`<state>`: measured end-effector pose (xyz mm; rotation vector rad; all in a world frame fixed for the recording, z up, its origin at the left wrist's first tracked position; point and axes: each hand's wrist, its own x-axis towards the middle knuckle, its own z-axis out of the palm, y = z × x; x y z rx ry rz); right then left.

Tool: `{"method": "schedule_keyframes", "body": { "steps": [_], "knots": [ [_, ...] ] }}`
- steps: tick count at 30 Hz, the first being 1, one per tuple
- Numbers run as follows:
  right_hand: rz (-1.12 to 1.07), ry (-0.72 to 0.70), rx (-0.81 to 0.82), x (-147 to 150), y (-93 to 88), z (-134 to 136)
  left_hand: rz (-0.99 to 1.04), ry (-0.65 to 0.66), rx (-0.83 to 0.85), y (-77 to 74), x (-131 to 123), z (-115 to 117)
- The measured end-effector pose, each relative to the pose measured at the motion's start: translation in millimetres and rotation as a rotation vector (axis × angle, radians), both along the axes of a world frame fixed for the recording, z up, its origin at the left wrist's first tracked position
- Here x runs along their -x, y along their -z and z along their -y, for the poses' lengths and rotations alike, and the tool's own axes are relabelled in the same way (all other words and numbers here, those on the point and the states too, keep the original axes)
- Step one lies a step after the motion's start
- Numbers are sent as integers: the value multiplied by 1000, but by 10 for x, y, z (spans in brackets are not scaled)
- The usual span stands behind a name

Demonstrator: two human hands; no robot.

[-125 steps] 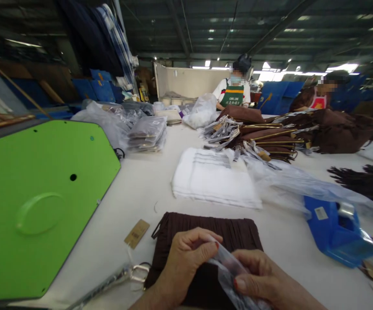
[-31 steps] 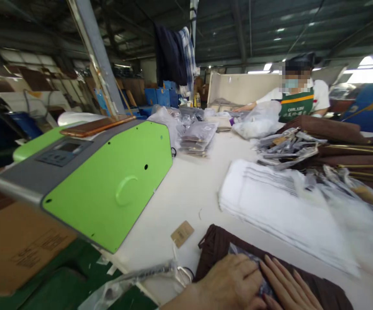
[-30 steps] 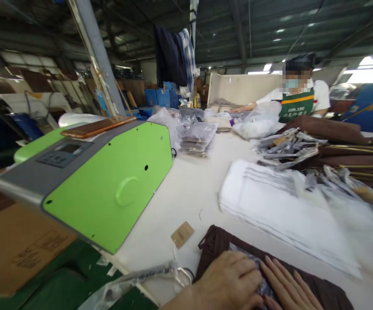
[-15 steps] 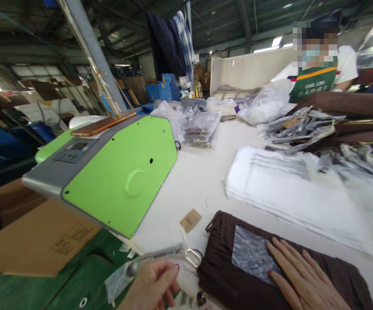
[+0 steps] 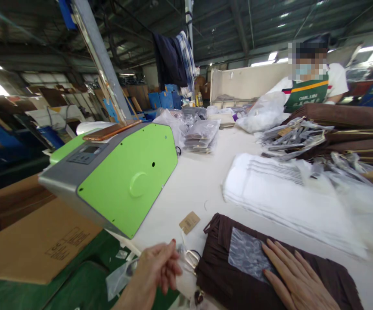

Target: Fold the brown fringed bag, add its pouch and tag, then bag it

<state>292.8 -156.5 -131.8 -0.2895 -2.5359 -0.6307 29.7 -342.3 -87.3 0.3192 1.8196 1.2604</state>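
My right hand (image 5: 294, 275) lies flat with its fingers stretched out, pressing on a folded dark brown fabric item (image 5: 217, 258). A shiny grey plastic patch (image 5: 249, 254) on it is partly covered by my fingers. My left hand (image 5: 157, 271) is closed, fingers curled and thumb up, left of the brown item. Clear plastic wrapping (image 5: 117, 280) shows on either side of my left hand; whether the fingers grip it is hidden. Between that hand and the brown item is a metal clasp (image 5: 192, 258). A brown cardboard tag (image 5: 189, 222) lies just beyond, on a pale string.
A green and grey machine (image 5: 135, 185) stands at the left of the white table (image 5: 202, 172). White bags (image 5: 280, 193) lie stacked at right, below brown zipped pouches (image 5: 341, 116). Wrapped packs (image 5: 201, 135) sit behind. A co-worker (image 5: 312, 88) stands at the far right. A cardboard box (image 5: 44, 245) is at left.
My left hand has moved slightly up and now covers more of the plastic wrapping. My right hand stays flat on the brown item. The view has tilted up a little.
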Motion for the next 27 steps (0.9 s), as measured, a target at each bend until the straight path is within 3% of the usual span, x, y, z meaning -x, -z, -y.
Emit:
{"method": "schedule_keyframes", "body": {
  "steps": [2, 5, 8, 11, 17, 19, 22, 24, 27],
  "knots": [
    [9, 6, 18, 6, -9, -4, -665, 193, 66, -30, 111, -202],
    [10, -8, 105, 27, 1, -23, -953, 264, 141, 42, 259, -532],
    [9, -18, 154, 35, 36, -40, -999, 312, 163, 171, 296, -720],
    [-1, -3, 129, 3, 90, -48, -1013, 315, 165, 245, 306, -747],
    [-6, 21, 194, -48, 202, -67, -917, 238, 59, 160, 349, -616],
    [2, 33, 205, -42, 191, -60, -900, 236, -35, 81, 292, -561],
    [24, 37, 210, -29, 143, -31, -886, 283, -313, -52, 132, -536],
    [28, 54, 238, -20, 115, -3, -883, 348, -481, -117, -9, -584],
    [-7, 130, 314, -2, 82, 43, -907, 511, -556, -113, -268, -736]
  ]
}}
